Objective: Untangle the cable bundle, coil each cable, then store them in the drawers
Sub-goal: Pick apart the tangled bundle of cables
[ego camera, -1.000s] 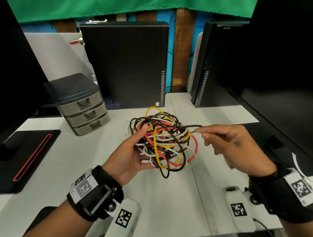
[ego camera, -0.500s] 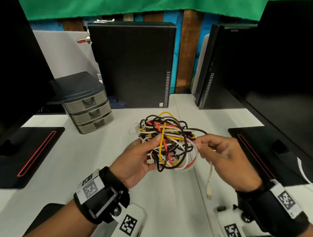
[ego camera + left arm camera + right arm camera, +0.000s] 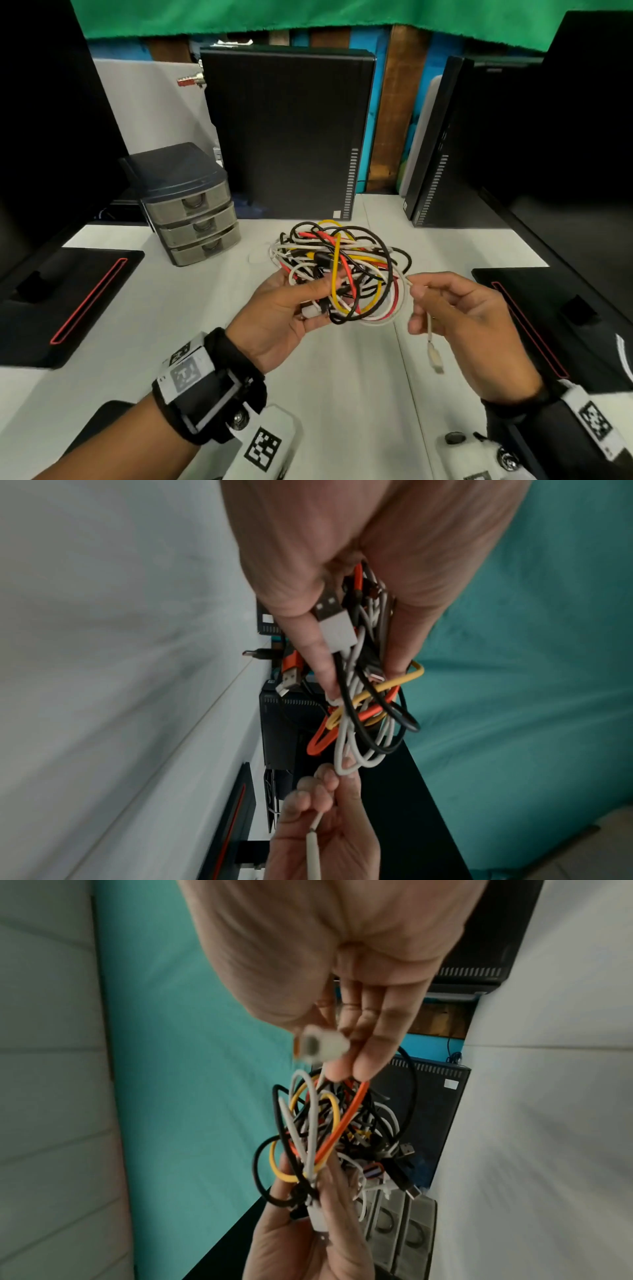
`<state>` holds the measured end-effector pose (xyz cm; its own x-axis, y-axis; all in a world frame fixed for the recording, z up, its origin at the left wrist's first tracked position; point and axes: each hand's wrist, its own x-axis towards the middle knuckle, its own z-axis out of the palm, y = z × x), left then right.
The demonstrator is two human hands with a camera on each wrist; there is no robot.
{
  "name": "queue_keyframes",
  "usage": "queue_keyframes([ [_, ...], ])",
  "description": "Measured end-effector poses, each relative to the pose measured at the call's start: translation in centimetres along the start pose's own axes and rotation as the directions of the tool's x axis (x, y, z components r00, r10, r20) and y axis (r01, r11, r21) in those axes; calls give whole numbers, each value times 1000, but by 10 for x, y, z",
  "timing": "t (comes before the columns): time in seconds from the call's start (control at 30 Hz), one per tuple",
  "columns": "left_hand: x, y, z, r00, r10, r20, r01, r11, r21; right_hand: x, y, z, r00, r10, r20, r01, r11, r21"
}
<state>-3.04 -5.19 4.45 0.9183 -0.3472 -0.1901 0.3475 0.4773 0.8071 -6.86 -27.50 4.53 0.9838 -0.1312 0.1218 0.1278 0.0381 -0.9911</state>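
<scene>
Since 0.5 s ago the white cable (image 3: pixel 430 329) end has slid further out. Head view: left hand (image 3: pixel 277 313) grips the cable bundle (image 3: pixel 339 270) above the desk (image 3: pixel 137 342); right hand (image 3: pixel 459 318) pinches that cable. Wrist views: fingers (image 3: pixel 368 1042) pinch beside its connector (image 3: pixel 320 1045). Untangling step; next, I judge, a steady pull free, 3 drawers (image 3: pixel 198 226) shut.

No readable words, brand names or numbers are being shown in any view. Only black-and-white square fiducial markers (image 3: pixel 262 448) are being displayed on the white wrist mounts behind both hands, and a small white sticker (image 3: pixel 337 213) on the black computer case beyond the hands is being left illegible.
</scene>
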Motion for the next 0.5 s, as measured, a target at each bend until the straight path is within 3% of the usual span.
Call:
queue_keyframes([
  [0.2, -6, -7, 9, 999, 17, 42, -18, 1000, 24, 0, 9, -1, 991, 135, -22, -134, 990, 46],
  [0.5, -7, -18, 9, 998, 59, 16, -60, 992, 114, -16, 2, 14, 997, 59, 49, -60, 998, 16],
])
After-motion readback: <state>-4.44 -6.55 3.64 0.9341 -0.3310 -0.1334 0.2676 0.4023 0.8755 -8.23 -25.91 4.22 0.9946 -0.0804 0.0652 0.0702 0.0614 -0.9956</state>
